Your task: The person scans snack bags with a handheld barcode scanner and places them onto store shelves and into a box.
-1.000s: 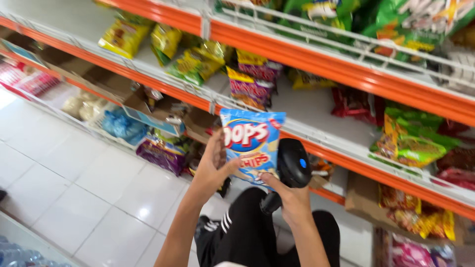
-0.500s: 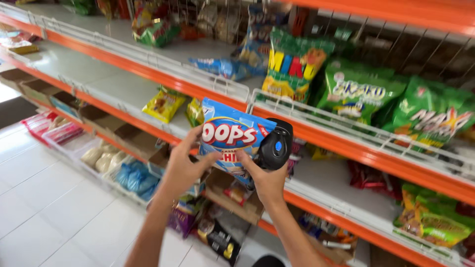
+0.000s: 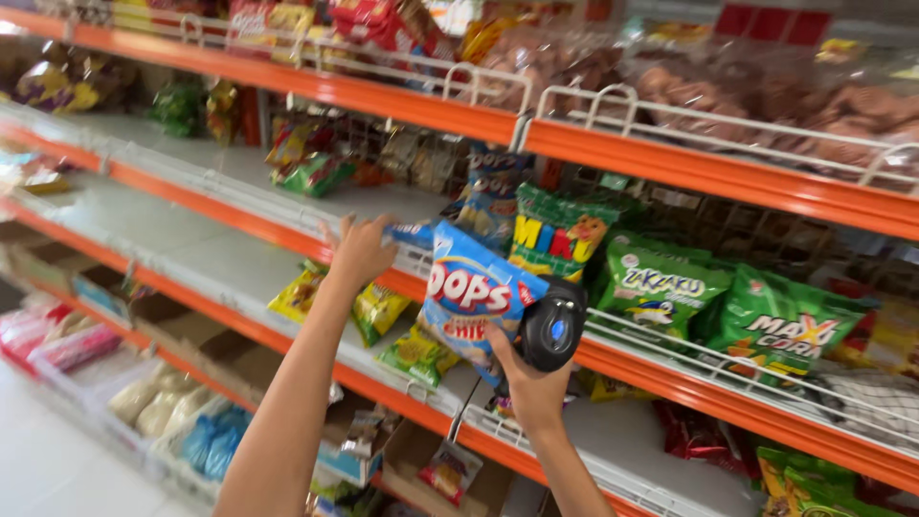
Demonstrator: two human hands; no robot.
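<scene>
Plainly two hands [image 3: 362,251] — one blue bag [image 3: 471,299], one scanner [image 3: 552,325]

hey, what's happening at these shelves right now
A person stands at orange store shelves stocked with snack bags. The right hand holds a blue chip bag together with a black handheld scanner. The left hand reaches up to the middle shelf, touching another blue bag lying behind the wire rail.
</scene>
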